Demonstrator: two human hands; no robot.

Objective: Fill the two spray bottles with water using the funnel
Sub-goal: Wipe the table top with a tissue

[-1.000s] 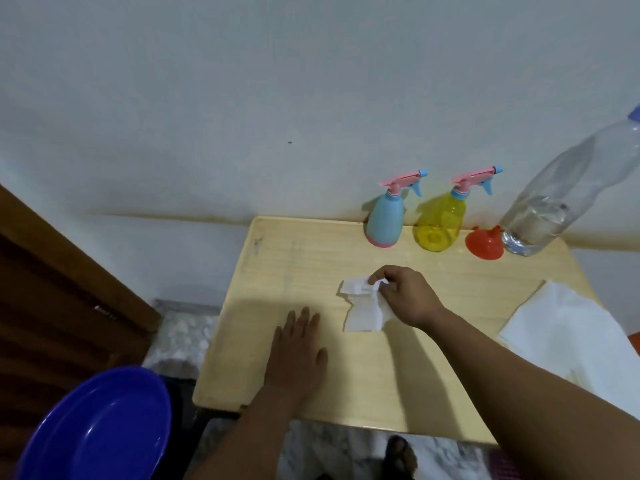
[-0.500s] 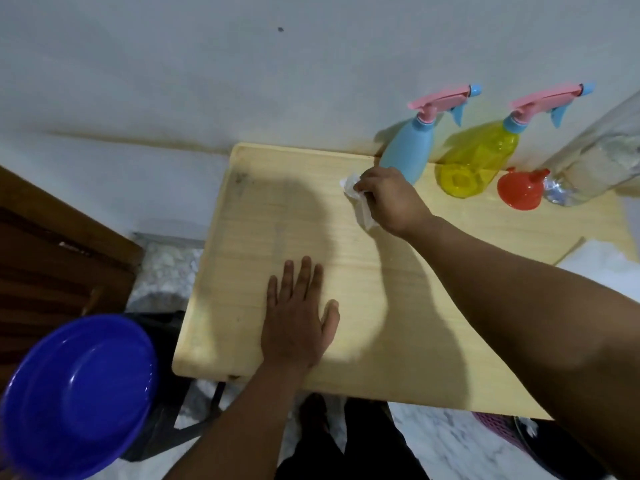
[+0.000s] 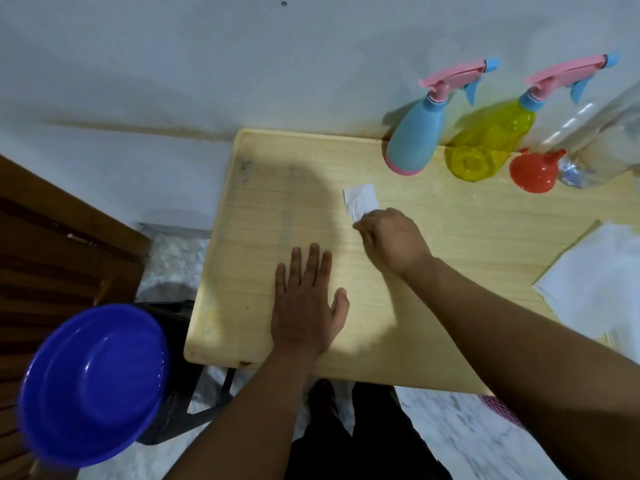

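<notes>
Funnel [image 3: 532, 173] beyond both hands, left hand [image 3: 306, 308] flat — right hand [image 3: 393, 242] pinching tissue [image 3: 362, 200].

A pale wooden table [image 3: 263, 216] stands against a white wall [image 3: 207, 64]; marbled floor [image 3: 173, 258] below, dark wooden door [image 3: 52, 237] left.

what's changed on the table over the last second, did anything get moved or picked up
The right hand, its grip shut on the tissue, wiped out toward the blue spray bottle, then back toward the person. The left hand stayed flat on the table. Both spray bottles, the funnel and the water bottle were not touched.
</notes>
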